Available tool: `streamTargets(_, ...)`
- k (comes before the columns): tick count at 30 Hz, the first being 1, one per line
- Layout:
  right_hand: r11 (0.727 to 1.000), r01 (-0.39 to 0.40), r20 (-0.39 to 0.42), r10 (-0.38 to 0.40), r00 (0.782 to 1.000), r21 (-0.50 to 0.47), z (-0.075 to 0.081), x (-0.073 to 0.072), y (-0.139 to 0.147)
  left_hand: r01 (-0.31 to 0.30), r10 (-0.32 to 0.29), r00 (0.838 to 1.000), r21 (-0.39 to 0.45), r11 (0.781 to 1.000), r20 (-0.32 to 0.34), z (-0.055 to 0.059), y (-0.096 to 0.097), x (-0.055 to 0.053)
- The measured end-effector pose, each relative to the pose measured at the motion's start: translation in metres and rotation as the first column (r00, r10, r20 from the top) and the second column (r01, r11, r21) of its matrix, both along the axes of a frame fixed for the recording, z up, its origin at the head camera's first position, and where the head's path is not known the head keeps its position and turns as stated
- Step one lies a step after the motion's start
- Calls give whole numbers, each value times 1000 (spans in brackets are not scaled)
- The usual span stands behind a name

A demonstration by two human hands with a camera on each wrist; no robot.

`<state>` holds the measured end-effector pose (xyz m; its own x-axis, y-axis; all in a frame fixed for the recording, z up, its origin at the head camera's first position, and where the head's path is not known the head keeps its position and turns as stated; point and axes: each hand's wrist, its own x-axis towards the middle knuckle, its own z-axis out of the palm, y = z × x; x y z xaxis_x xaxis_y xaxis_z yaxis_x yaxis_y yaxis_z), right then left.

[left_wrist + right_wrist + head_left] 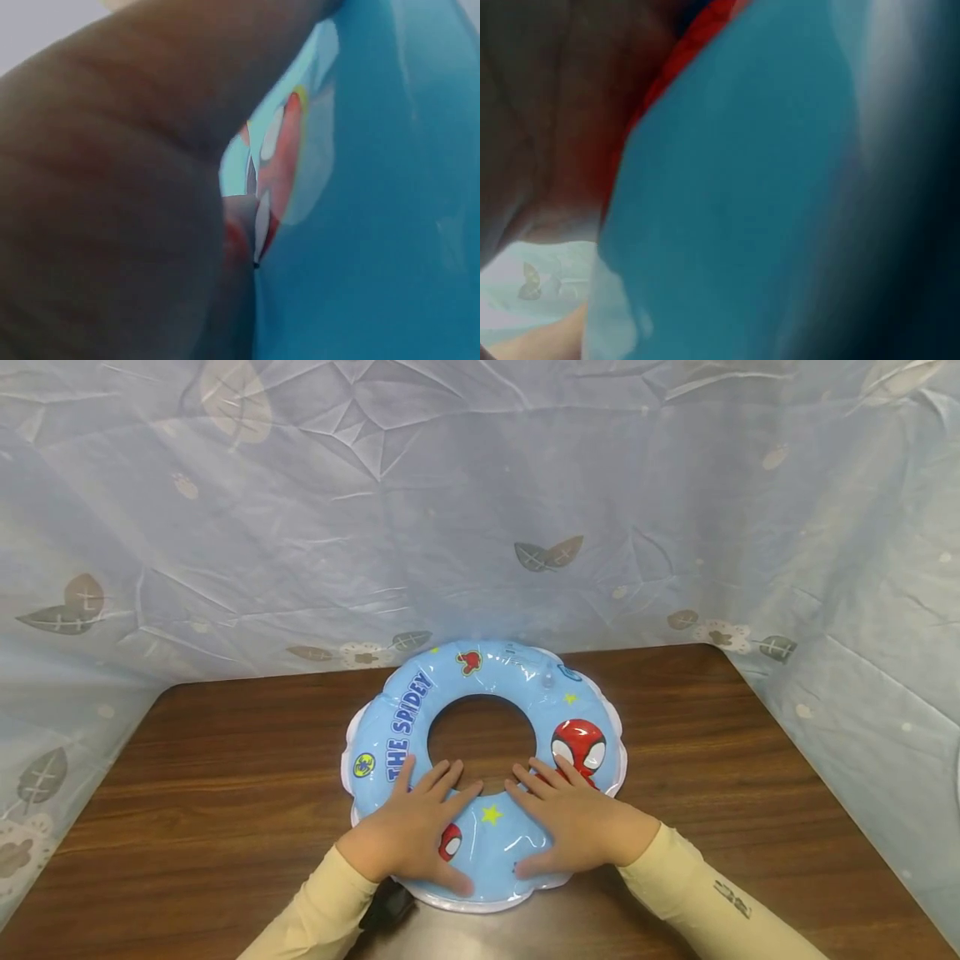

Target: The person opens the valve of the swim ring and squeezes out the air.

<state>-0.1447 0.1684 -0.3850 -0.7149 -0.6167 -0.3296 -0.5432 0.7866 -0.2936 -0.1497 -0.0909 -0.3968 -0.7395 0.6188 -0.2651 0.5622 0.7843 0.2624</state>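
A light blue swim ring [495, 856] with a white wavy rim lies flat on a brown wood-grain table [225, 793], around the middle from side to side. It looks puffed up and shiny, and bare wood shows through its round hole. A person's two hands rest on the front part of the ring, palms down. The left hand [418, 831] lies on the front left and the right hand [576, 827] on the front right, apart from each other. On both, the fingers are spread and mostly straight, pointing away from the person, with the thumbs turned in toward the middle; neither hand grips anything. Between them is a printed yellow star [491, 815]. Blue lettering [408, 718] reading "THE SPIDEY" runs along the ring's left side, and a red masked head [579, 746] is printed on the right, just beyond the right hand's fingers. Both arms wear pale yellow sleeves [705, 889]. Behind the table hangs a creased, pale blue-grey cloth [450, 502] printed with leaves. The two wrist views, close and blurred, show each hand against the blue plastic
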Motion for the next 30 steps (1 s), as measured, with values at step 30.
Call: streamTargets(30,1000,-8,35,8,999,2,-8,-3,2,-14,12,998,-35,999,-56,0,5,8)
